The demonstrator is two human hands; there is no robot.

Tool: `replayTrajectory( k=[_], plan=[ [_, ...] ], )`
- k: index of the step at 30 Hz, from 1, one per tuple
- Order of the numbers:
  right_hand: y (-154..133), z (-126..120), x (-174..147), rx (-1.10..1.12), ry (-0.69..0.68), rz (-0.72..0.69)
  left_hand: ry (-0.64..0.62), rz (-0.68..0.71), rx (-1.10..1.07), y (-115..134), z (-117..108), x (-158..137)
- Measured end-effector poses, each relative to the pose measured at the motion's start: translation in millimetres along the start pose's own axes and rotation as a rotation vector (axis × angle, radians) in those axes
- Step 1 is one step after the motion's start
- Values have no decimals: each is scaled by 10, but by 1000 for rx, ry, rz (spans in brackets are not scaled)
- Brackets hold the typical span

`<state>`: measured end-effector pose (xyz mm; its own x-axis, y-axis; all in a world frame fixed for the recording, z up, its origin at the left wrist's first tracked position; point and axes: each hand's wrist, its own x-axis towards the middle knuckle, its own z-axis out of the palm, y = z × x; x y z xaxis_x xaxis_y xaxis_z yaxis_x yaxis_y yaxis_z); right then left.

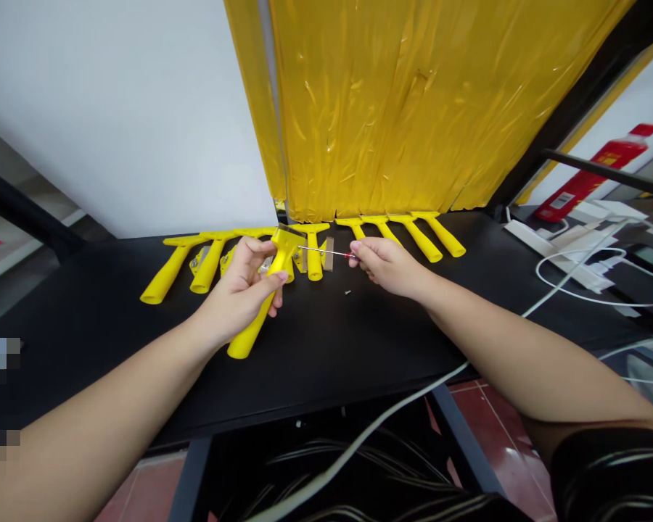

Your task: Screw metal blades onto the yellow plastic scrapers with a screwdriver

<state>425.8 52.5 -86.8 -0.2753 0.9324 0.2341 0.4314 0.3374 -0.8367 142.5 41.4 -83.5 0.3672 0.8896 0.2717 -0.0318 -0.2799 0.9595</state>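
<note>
My left hand [250, 283] is closed around a yellow scraper [258, 319], its handle slanting down toward me and its flat blade edge at the top. In my right hand [384, 264] is a slim screwdriver [326, 251], gripped by its red end between thumb and fingers. The screwdriver's thin shaft points left, with its tip at the scraper's head; whether it sits in a screw is too small to tell. A small screw [347, 292] lies on the black table below the shaft. Behind my hands, loose blade pieces [329, 255] lie among other yellow scrapers [166, 275].
More yellow scrapers [424, 243] lie in a row at the back of the black table [403, 341], before a yellow wrapped panel [413, 109]. A white cable [370, 428] crosses in front of me. At right are a red bottle [593, 174] and white boxes [555, 254].
</note>
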Motion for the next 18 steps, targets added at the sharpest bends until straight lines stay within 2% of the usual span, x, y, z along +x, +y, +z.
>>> replayTrajectory(
  k=[6, 12, 15, 18],
  plan=[
    [-6, -31, -15, 16, -63, -115, 22, -7, 5, 28, 3, -5],
    [59, -29, 37, -77, -25, -12, 12, -17, 6, 36, 18, -9],
    [25, -33, 15, -42, -73, -104, 15, -13, 5, 33, 15, -11],
    [5, -26, -7, -40, -41, -159, 29, -12, -9, 28, -2, -2]
  ],
)
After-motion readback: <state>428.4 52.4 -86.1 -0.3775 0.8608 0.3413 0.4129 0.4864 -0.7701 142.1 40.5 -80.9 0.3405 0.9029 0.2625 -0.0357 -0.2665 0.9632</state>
